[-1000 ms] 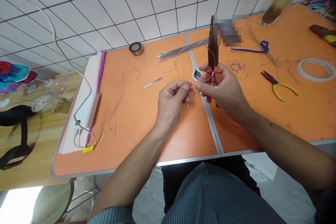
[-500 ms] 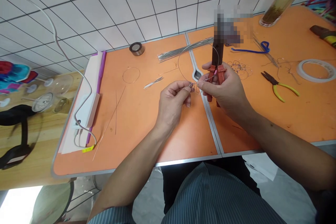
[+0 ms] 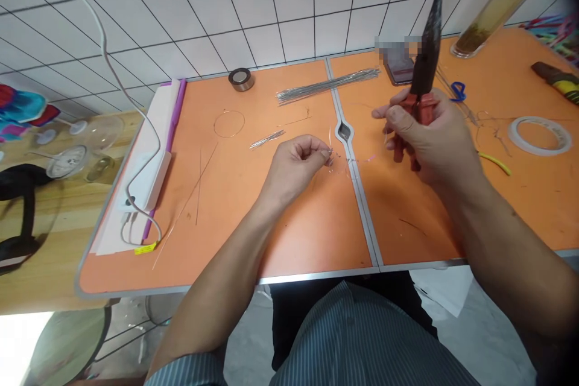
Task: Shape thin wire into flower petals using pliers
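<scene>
My left hand is over the table's middle, thumb and fingertips pinched on a thin wire piece. The wire trails to the right in faint loops, with a small pink bit near its end. To the right, my right hand grips red-handled pliers, their dark jaws pointing up and appearing closed. Its thumb and forefinger reach left, apart from the wire. Beyond my hands lie a bundle of straight wires and a small bunch of short wires.
A wire ring, a dark tape roll and a white power strip are on the left. Rightward lie a white tape roll, yellow-handled pliers partly hidden by my hand, and a tall liquid-filled cylinder.
My right hand has moved right with the red-handled pliers, away from my left hand and off the wire. The pliers now tilt to the right. The left hand still pinches the wire.
</scene>
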Motion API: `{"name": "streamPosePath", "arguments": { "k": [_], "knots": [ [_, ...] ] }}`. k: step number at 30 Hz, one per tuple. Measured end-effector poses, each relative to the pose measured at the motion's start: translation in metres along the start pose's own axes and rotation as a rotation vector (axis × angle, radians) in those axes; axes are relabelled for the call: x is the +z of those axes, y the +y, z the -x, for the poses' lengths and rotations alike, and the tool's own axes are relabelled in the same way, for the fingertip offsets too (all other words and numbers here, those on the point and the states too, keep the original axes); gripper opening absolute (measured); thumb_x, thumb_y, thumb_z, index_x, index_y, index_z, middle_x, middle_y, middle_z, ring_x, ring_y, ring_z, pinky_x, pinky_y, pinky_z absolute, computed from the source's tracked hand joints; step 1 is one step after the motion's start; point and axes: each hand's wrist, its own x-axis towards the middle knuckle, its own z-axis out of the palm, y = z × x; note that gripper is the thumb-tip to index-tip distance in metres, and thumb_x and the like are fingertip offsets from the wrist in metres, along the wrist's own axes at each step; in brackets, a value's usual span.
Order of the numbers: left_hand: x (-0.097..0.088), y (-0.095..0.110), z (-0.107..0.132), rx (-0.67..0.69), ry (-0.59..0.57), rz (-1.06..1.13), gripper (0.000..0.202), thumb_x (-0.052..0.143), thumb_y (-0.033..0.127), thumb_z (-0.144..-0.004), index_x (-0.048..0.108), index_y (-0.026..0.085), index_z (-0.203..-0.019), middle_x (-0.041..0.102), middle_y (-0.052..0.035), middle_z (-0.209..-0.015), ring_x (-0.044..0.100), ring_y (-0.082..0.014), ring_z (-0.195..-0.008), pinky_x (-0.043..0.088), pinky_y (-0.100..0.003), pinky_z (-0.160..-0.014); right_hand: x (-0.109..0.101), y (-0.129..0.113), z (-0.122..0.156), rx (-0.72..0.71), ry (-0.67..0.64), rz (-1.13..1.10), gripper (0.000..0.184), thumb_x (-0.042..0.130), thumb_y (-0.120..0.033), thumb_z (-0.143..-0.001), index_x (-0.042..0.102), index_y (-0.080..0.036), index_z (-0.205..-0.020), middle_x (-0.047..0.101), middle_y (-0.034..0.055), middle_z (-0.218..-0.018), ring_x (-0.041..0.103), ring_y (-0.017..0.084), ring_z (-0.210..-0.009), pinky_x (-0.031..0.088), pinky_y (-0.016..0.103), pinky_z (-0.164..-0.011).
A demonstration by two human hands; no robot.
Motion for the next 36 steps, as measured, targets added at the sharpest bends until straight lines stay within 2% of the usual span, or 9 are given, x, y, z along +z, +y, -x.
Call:
{"name": "streamPosePath", "arguments": {
  "k": [2,7,10,13,17,23,26,30,36],
  "knots": [
    [-0.002,0.001,0.001,0.018,-0.087,-0.084,0.010,0.072,0.021,-0.088,0.076,0.018,-0.080,0.077,-0.0059,-0.081,0.063,-0.0136,-0.069,0.044,-0.026,-0.064,-0.010,-0.013,-0.008,-0.050,-0.023,0.124,0.030,0.093,-0.035,-0.086,0.069,-0.024,-0.101,0.080,0.0118,-0.115,0.061,0.012,-0.061,0.035,0.031,-0.046],
    [-0.004,0.006,0.003,0.041,-0.240,-0.238,0.010,0.070,0.022,-0.090,0.077,0.018,-0.085,0.076,-0.0034,-0.081,0.066,-0.0158,-0.075,0.048,-0.029,-0.072,-0.005,-0.028,-0.013,-0.242,-0.347,0.358,0.021,0.089,-0.021,-0.085,0.074,-0.024,-0.099,0.081,0.0046,-0.105,0.072,0.022,-0.093,0.054,0.035,-0.076],
    [-0.007,0.009,0.003,0.069,-0.264,-0.246,0.009,0.071,0.023,-0.089,0.078,0.018,-0.085,0.076,-0.0028,-0.080,0.066,-0.0160,-0.075,0.048,-0.030,-0.073,0.005,-0.023,-0.011,-0.174,-0.557,0.495,0.017,0.088,-0.024,-0.083,0.075,-0.023,-0.095,0.080,0.0028,-0.100,0.072,0.023,-0.090,0.054,0.035,-0.075],
    [-0.010,0.009,0.002,0.079,-0.255,-0.244,0.010,0.072,0.023,-0.089,0.079,0.018,-0.084,0.076,-0.0029,-0.080,0.065,-0.0161,-0.075,0.048,-0.030,-0.072,0.010,-0.017,-0.009,-0.115,-0.646,0.504,0.018,0.087,-0.023,-0.082,0.073,-0.023,-0.094,0.079,0.0019,-0.094,0.071,0.021,-0.084,0.052,0.033,-0.072],
    [-0.011,0.005,-0.001,0.074,-0.235,-0.218,0.009,0.074,0.025,-0.089,0.079,0.018,-0.088,0.076,-0.0040,-0.085,0.067,-0.0174,-0.079,0.050,-0.031,-0.074,0.011,-0.009,-0.005,-0.070,-0.630,0.407,0.023,0.085,-0.019,-0.081,0.071,-0.024,-0.098,0.074,0.0007,-0.086,0.067,0.019,-0.080,0.050,0.032,-0.071],
    [-0.013,-0.003,-0.007,0.170,0.059,-0.248,0.027,0.078,0.034,-0.092,0.076,0.021,-0.115,0.076,-0.0107,-0.133,0.067,-0.0263,-0.126,0.050,-0.039,-0.107,0.008,0.006,-0.004,-0.011,-0.555,0.328,0.020,0.083,-0.020,-0.083,0.069,-0.024,-0.095,0.068,0.0010,-0.088,0.061,0.017,-0.079,0.047,0.031,-0.068],
    [-0.014,-0.005,-0.007,0.144,0.127,-0.173,0.033,0.076,0.045,-0.097,0.074,0.021,-0.120,0.074,-0.0121,-0.135,0.066,-0.0264,-0.129,0.050,-0.039,-0.108,0.006,0.010,-0.006,-0.027,-0.513,0.330,0.019,0.084,-0.022,-0.083,0.070,-0.023,-0.096,0.066,0.0005,-0.086,0.060,0.017,-0.078,0.047,0.031,-0.069],
    [-0.010,-0.011,-0.008,0.024,0.027,-0.002,0.047,0.084,0.054,-0.092,0.072,0.020,-0.122,0.076,-0.0119,-0.128,0.070,-0.0256,-0.122,0.051,-0.039,-0.108,0.004,0.007,-0.006,-0.008,-0.447,0.229,0.025,0.088,-0.022,-0.081,0.069,-0.022,-0.097,0.068,0.0018,-0.087,0.061,0.016,-0.077,0.048,0.030,-0.066],
    [0.001,-0.015,-0.007,-0.126,-0.099,0.253,0.042,0.100,0.038,-0.073,0.077,0.017,-0.102,0.077,-0.0054,-0.098,0.075,-0.0181,-0.092,0.058,-0.034,-0.092,0.001,-0.002,-0.001,0.157,-0.382,0.148,0.036,0.093,-0.032,-0.081,0.067,-0.023,-0.105,0.067,-0.0003,-0.086,0.053,0.011,-0.058,0.034,0.027,-0.045]
  ]
}}
